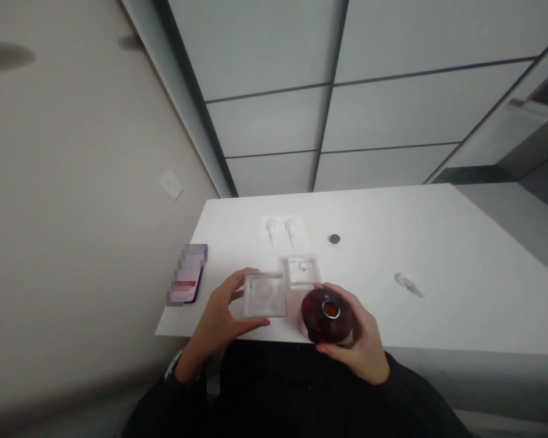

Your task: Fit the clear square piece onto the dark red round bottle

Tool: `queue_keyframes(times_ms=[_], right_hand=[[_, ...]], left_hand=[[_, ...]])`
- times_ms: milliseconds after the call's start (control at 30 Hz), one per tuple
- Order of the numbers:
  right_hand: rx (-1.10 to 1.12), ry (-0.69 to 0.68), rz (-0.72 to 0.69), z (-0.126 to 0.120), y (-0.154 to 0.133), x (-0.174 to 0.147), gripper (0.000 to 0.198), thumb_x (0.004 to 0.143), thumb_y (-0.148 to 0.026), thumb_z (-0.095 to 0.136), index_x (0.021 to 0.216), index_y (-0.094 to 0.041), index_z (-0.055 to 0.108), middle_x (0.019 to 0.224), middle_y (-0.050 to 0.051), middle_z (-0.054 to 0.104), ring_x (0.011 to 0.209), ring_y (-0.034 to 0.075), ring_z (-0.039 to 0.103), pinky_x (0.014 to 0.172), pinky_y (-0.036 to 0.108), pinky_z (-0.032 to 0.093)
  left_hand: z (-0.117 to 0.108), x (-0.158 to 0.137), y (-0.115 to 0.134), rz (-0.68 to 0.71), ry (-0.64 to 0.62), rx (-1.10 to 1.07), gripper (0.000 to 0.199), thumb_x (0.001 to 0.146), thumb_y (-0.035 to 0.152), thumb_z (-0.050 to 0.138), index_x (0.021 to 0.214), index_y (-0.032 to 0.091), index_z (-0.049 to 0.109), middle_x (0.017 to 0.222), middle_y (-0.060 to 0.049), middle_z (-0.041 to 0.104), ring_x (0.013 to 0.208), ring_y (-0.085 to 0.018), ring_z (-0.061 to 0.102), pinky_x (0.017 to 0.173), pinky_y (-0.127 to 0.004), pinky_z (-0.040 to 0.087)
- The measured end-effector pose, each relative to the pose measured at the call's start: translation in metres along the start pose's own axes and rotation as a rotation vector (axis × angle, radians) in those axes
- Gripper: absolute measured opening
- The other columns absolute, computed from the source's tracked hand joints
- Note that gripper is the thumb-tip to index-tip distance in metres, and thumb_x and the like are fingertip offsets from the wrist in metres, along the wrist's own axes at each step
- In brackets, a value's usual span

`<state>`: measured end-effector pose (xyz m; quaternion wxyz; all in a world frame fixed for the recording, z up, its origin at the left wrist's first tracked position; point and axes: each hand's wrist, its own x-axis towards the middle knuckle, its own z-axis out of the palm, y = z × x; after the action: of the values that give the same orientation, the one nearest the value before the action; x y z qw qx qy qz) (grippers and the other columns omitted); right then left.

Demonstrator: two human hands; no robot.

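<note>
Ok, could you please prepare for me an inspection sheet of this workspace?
Surface: white table.
Handled things: clear box, dark red round object; second clear box just beyond them.
Clutter: phone at left edge, dark disc, two pale items, whitish item at right.
Hands: left hand grips the clear box; right hand grips the dark red round object.
Cables: nothing seen.
Surroundings: wall with socket; pale panels behind.

A white table (pixel 369 261) stands beside a plain beige-grey wall (pixel 73 182) bearing a white socket plate (pixel 171 185), and beyond the table's far edge rise large pale panels (pixel 274 121) divided by dark strips (pixel 327 109), all under soft, muted light.
</note>
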<state>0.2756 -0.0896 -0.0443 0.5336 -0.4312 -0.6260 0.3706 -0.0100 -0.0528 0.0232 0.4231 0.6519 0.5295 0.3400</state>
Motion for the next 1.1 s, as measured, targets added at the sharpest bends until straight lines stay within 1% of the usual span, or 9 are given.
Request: queue_keyframes(times_ms=[133,200,300,467,600,733,867,1000,1100], right_hand=[[-0.084,-0.052,-0.124,0.005,0.004,0.005,0.086,0.08,-0.062,0.089,0.152,-0.027,0.057,0.142,0.015,0.074,0.129,0.036,0.073,0.109,0.05,0.061],[-0.111,-0.068,-0.161,0.008,0.006,0.008,0.087,0.081,-0.062,0.088,0.154,-0.027,0.055,0.142,0.016,0.074,0.127,0.036,0.074,0.107,0.05,0.062],[-0.111,-0.058,-0.2,0.012,0.01,0.011,0.089,0.08,-0.064,0.088,0.154,-0.026,0.056,0.14,0.016,0.074,0.126,0.037,0.075,0.106,0.05,0.063],[-0.1,-0.067,-0.188,0.019,0.011,0.015,0.095,0.078,-0.062,0.091,0.156,-0.024,0.054,0.139,0.017,0.074,0.126,0.039,0.074,0.107,0.052,0.063],[-0.089,-0.078,-0.198,0.021,0.011,0.018,0.1,0.082,-0.063,0.088,0.164,-0.025,0.045,0.142,0.018,0.073,0.129,0.039,0.073,0.108,0.054,0.061],[-0.087,-0.086,-0.203,0.023,0.013,0.018,0.11,0.081,-0.061,0.089,0.169,-0.026,0.035,0.144,0.018,0.072,0.129,0.039,0.073,0.109,0.054,0.061],[-0.097,-0.083,-0.197,0.024,0.014,0.017,0.111,0.082,-0.06,0.088,0.171,-0.027,0.03,0.144,0.017,0.072,0.129,0.038,0.073,0.11,0.053,0.06],[-0.09,-0.075,-0.21,0.025,0.014,0.017,0.11,0.084,-0.062,0.085,0.171,-0.027,0.029,0.144,0.018,0.072,0.129,0.037,0.073,0.109,0.052,0.061],[-0.1,-0.082,-0.204,0.025,0.014,0.017,0.111,0.085,-0.062,0.085,0.172,-0.025,0.028,0.144,0.019,0.072,0.13,0.037,0.073,0.11,0.052,0.06]], left_hand=[[-0.005,-0.002,0.012,0.064,-0.018,0.043,0.075,0.071,0.042,0.099,0.136,0.028,0.064,0.144,-0.011,0.069,0.135,-0.034,0.066,0.108,-0.049,0.061],[-0.007,-0.002,0.016,0.108,-0.033,0.081,0.073,0.072,0.042,0.098,0.136,0.03,0.065,0.143,-0.01,0.069,0.135,-0.033,0.066,0.108,-0.048,0.061],[-0.01,-0.002,0.022,0.16,-0.056,0.141,0.072,0.074,0.044,0.097,0.138,0.031,0.065,0.143,-0.009,0.069,0.135,-0.032,0.066,0.106,-0.046,0.063],[-0.017,0.0,0.032,0.219,-0.084,0.258,0.073,0.078,0.047,0.095,0.143,0.031,0.064,0.142,-0.011,0.069,0.132,-0.033,0.067,0.107,-0.048,0.063],[-0.022,0.002,0.038,0.277,-0.096,0.374,0.081,0.079,0.048,0.094,0.151,0.033,0.058,0.142,-0.01,0.069,0.13,-0.032,0.068,0.111,-0.052,0.06],[-0.026,0.002,0.042,0.32,-0.11,0.445,0.087,0.082,0.046,0.092,0.158,0.035,0.05,0.147,-0.009,0.068,0.132,-0.031,0.068,0.114,-0.052,0.059],[-0.027,0.002,0.044,0.309,-0.095,0.467,0.085,0.081,0.046,0.093,0.155,0.033,0.052,0.149,-0.009,0.068,0.132,-0.032,0.069,0.114,-0.052,0.058],[-0.027,0.004,0.051,0.328,-0.082,0.491,0.078,0.08,0.043,0.093,0.148,0.032,0.057,0.142,-0.007,0.071,0.126,-0.03,0.072,0.11,-0.049,0.061],[-0.027,0.007,0.059,0.358,-0.1,0.518,0.075,0.081,0.041,0.093,0.147,0.031,0.058,0.139,-0.007,0.073,0.123,-0.029,0.073,0.108,-0.046,0.062]])
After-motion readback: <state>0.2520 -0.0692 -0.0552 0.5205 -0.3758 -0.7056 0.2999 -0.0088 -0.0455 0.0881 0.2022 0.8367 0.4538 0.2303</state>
